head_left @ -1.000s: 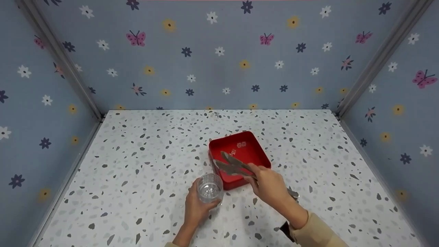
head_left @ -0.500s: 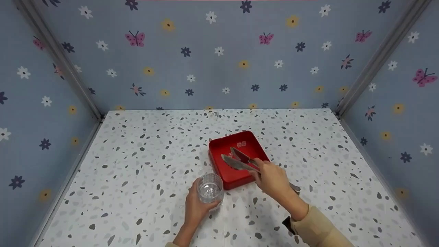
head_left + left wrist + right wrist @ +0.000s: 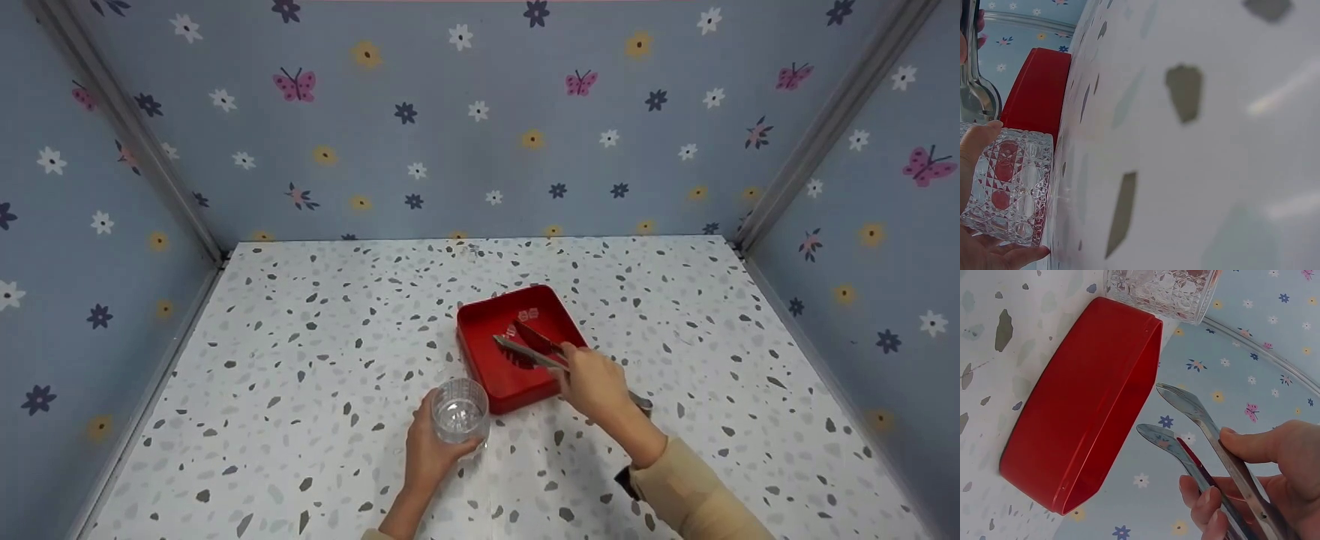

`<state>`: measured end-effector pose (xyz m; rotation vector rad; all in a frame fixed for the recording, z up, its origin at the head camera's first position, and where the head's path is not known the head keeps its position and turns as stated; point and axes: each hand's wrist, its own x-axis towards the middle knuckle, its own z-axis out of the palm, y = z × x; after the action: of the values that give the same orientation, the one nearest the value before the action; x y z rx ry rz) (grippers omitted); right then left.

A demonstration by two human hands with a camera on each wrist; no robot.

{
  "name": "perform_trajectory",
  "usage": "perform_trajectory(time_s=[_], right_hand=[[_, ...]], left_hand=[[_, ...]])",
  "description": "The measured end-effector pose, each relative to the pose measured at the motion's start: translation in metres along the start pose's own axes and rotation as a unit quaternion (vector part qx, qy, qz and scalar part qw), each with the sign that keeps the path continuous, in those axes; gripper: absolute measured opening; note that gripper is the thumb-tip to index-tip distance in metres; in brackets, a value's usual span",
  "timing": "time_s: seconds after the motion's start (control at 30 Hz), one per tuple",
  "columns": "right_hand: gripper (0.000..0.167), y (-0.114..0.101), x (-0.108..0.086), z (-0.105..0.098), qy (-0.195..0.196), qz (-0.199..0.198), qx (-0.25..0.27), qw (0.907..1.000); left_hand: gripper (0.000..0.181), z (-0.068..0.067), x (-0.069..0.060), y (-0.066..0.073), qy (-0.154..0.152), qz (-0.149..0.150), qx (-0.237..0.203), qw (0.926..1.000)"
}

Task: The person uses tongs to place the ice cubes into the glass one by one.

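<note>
My left hand (image 3: 430, 456) grips a clear cut-pattern glass (image 3: 459, 412) standing on the tabletop, thumb and fingers round its sides. Right beside the glass is a square red box (image 3: 517, 401), with its top uncovered. Small clear or whitish pieces (image 3: 529, 314) show on its floor; their kind is too small to tell. My right hand (image 3: 598, 384) holds metal tongs (image 3: 534, 355), whose tips are over the box. In the right wrist view the tong arms (image 3: 1184, 403) stand apart, and nothing shows between them.
The speckled white tabletop (image 3: 315, 360) is bounded by blue flowered panels (image 3: 480, 150) at the back and both sides. Grey metal strips (image 3: 142, 142) run along the corners.
The right hand has shifted the tongs a little right and into the box area, away from the glass side. The left hand and glass have stayed put.
</note>
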<state>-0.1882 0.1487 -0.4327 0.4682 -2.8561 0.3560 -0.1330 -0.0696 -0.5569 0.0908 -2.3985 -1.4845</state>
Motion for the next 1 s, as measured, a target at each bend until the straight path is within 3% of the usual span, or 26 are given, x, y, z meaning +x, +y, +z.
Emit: perform_trajectory(time_s=[0.6,1.0], right_hand=[[0.022,0.000,0.017,0.027,-0.031,0.046,-0.018,0.9983],[0.021,-0.003,0.026,0.041,-0.021,0.054,-0.027,0.9980]], left_hand=[[0.093,0.000,0.001,0.001,-0.004,-0.008,0.014,0.9999],[0.092,0.000,0.001,0.002,-0.006,-0.014,0.015,0.9998]])
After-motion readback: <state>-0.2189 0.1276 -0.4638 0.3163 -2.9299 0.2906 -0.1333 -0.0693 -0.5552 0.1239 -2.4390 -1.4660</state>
